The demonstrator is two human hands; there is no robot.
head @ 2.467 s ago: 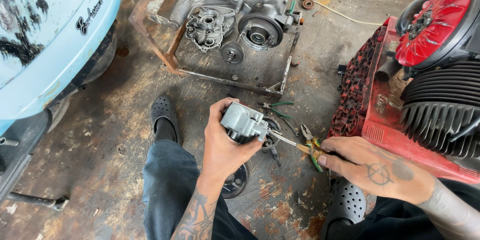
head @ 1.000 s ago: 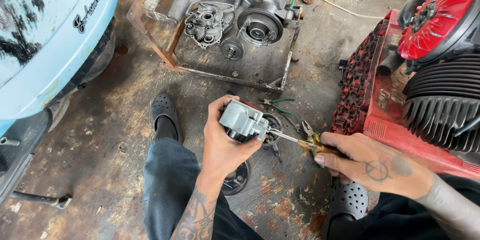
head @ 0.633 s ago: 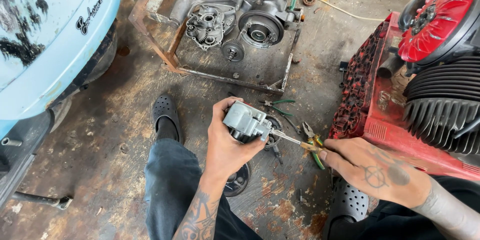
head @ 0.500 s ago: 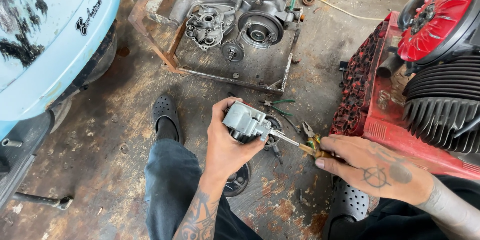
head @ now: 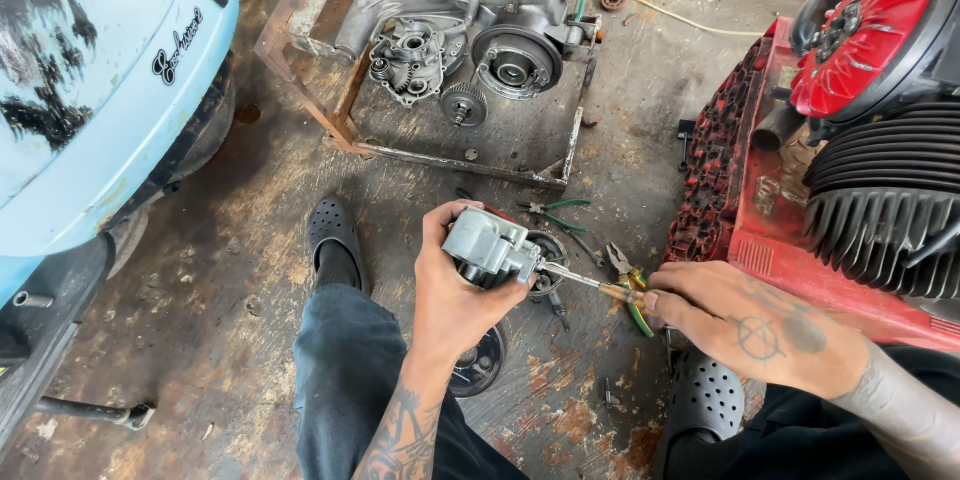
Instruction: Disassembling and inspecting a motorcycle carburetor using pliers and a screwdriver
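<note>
Roughly by size: pale blue vehicle body point(head: 90, 90) fills the far left, red machine with black fins point(head: 860, 140) the right, grey engine on a rusty frame point(head: 460, 50) far centre. Bare, stained concrete floor point(head: 200, 270) lies open left of the knees. Left hand point(head: 455, 290), centre, has its grip closed around a small grey metal part point(head: 487, 248). Right hand point(head: 750, 325), just right, grip closed on a screwdriver point(head: 590, 285) whose tip touches the part's right side. Green-handled pliers point(head: 560, 210) lie on the floor just beyond.
</note>
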